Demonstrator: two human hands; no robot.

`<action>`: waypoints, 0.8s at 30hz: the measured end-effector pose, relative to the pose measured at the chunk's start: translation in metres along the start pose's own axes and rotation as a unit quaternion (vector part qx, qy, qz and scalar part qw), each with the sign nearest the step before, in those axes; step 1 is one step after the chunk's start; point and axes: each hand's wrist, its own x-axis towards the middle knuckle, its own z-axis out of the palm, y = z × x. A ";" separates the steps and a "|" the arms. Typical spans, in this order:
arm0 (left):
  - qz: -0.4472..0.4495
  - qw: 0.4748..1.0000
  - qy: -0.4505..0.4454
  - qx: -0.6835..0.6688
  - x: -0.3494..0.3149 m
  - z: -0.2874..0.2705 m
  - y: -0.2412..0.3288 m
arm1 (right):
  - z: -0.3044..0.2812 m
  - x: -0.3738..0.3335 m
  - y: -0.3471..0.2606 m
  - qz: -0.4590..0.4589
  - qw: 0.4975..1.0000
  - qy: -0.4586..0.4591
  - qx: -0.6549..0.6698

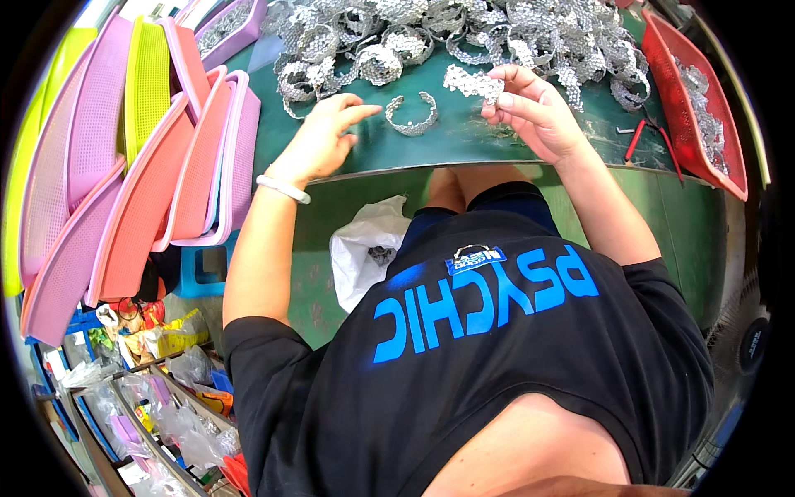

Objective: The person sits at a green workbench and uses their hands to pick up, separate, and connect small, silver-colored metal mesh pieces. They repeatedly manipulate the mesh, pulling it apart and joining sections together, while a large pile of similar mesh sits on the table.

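Note:
Between the thumb and fingers of my right hand (538, 112) is a silvery, honeycomb-textured cuff bracelet (474, 84), raised over the table and seen edge-on. My left hand (325, 139) holds nothing that I can see; its fingers are apart and stretch toward a second cuff (412, 116), a thin open ring lying on the green table (373, 153). The left fingertips stop just short of that ring. Behind both hands spreads a large heap of similar silver cuffs (397, 45).
Red-handled pliers (636, 139) lie at the right, beside a red basket (669, 79) with silver pieces. Stacked plastic baskets (149, 190) in pink, purple and yellow-green crowd the left. A white plastic bag (352, 248) sits below the table edge. A fan (749, 331) stands at far right.

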 end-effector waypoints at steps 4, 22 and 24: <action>0.028 0.999 0.034 -0.023 0.010 0.010 0.010 | 0.002 0.001 0.006 0.000 1.000 -0.007 0.008; -0.090 0.910 0.006 -0.405 0.050 -0.011 0.008 | 0.009 0.008 -0.005 0.013 0.999 -0.032 0.008; -0.108 0.889 0.023 -0.444 0.051 -0.012 0.009 | 0.007 0.012 -0.005 0.019 0.998 -0.053 0.002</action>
